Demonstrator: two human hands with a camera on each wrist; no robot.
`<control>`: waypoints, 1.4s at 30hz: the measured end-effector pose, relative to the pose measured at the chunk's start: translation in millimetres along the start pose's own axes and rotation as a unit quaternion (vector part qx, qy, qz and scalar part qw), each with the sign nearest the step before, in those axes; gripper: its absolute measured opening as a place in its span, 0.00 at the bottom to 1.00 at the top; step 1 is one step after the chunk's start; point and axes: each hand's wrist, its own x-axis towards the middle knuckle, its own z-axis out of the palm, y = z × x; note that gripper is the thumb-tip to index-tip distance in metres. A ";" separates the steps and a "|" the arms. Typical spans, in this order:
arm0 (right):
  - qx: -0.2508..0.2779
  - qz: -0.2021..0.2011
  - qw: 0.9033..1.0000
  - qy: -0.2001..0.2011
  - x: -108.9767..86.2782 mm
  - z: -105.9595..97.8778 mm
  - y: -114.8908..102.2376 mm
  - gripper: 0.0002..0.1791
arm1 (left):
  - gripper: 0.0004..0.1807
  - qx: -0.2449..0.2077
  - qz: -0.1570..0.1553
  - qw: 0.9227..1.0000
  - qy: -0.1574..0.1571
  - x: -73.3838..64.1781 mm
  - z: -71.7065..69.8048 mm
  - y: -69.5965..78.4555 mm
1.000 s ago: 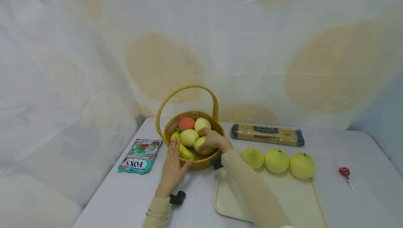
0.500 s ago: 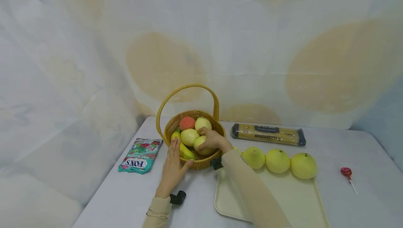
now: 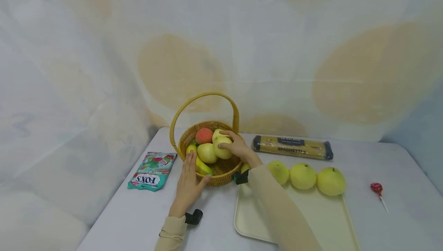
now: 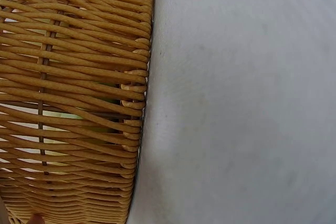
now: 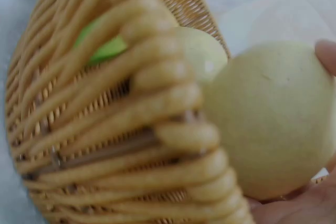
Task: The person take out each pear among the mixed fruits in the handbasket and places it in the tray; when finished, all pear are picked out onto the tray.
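My right hand [image 3: 236, 146] grips a round pale yellow-green fruit [image 3: 222, 148], fingers over its top and right side. In the right wrist view this smooth fruit [image 5: 270, 124] is large, beyond the blurred rim of the wicker basket [image 5: 131, 145]. The basket [image 3: 221, 180] also holds a second pale fruit [image 3: 207, 153], a third [image 3: 216, 132] partly hidden behind the held one, a red fruit [image 3: 204, 136] and a yellow banana [image 3: 203, 167] with a green tip. My left hand [image 3: 188, 183] rests on the basket's near left rim, fingers straight and thumb spread.
A cream tray [image 3: 311, 220] bears several yellow-green fruits [image 3: 302, 176] along its far side, partly behind my right sleeve. Behind lies a spaghetti packet [image 3: 292, 147]. A teal candy bag [image 3: 152, 171] lies left, a red lollipop [image 3: 376, 188] far right. The basket's tall handle [image 3: 204, 94] arches above.
My right hand has raised the pale fruit from the basket's near right part, up and away, overlapping the fruit behind. The left hand keeps its place at the rim.
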 end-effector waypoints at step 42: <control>0.287 -0.144 0.947 -0.019 -85.0 -45.3 -7.2 0.23 | 0.50 0.002 0.013 1.000 0.010 0.7 -1.6 1.6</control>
